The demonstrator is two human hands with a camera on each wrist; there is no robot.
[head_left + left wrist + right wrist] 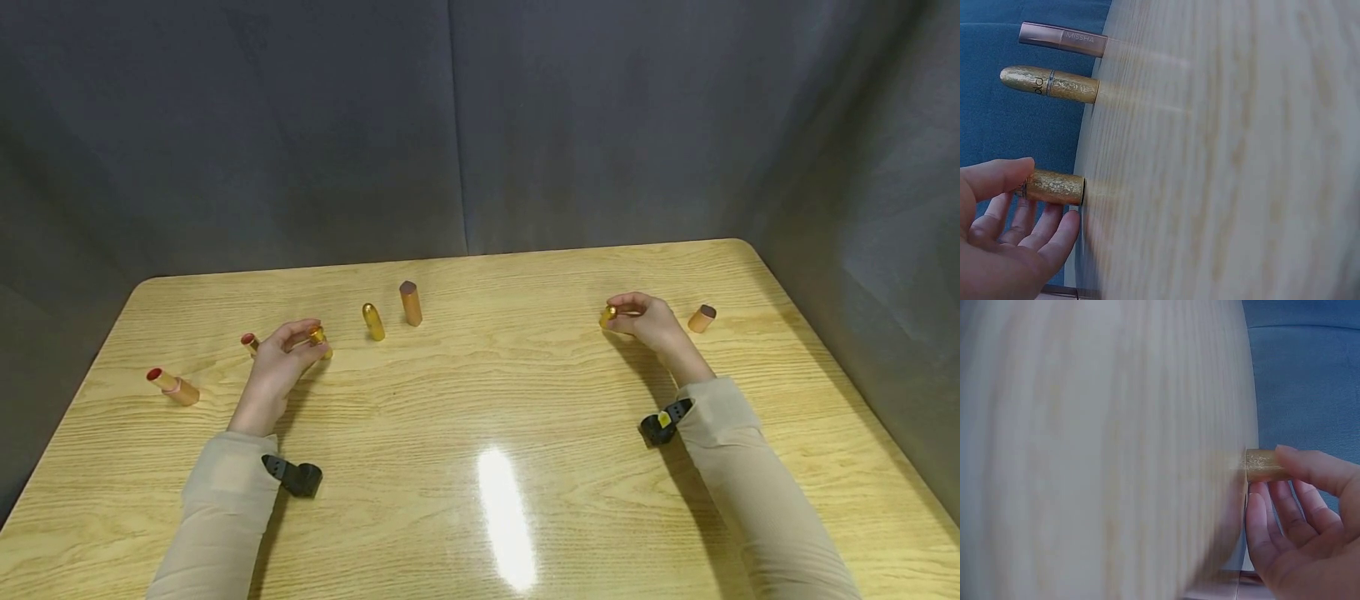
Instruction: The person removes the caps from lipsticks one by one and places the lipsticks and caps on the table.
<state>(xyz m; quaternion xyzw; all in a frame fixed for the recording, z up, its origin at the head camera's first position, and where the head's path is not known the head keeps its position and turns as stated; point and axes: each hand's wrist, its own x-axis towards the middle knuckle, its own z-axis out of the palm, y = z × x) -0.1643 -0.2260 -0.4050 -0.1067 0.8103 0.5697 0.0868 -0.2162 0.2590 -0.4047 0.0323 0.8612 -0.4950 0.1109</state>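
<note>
My left hand (277, 367) pinches a gold lipstick tube (1054, 187) between thumb and fingers. Its lower end stands at the tabletop, and the fingers partly hide its upper end. Across the table, my right hand (656, 323) holds a short gold lipstick cap (1261, 464) with a rounded tip, upright at the table surface. Just right of the left hand stands a closed gold bullet-shaped lipstick (372, 322). Beyond it is a closed rose-gold lipstick (1063, 39) lettered MISSHA. Partly behind the left hand, an uncapped lipstick (250, 343) shows a red top.
Another uncapped lipstick (172, 387), red-tipped with a rose-gold base, stands at the far left. To the right of my right hand is a rose-gold cap (702, 318) with a dark top. Grey cloth (465, 125) hangs behind the wooden table (450, 392).
</note>
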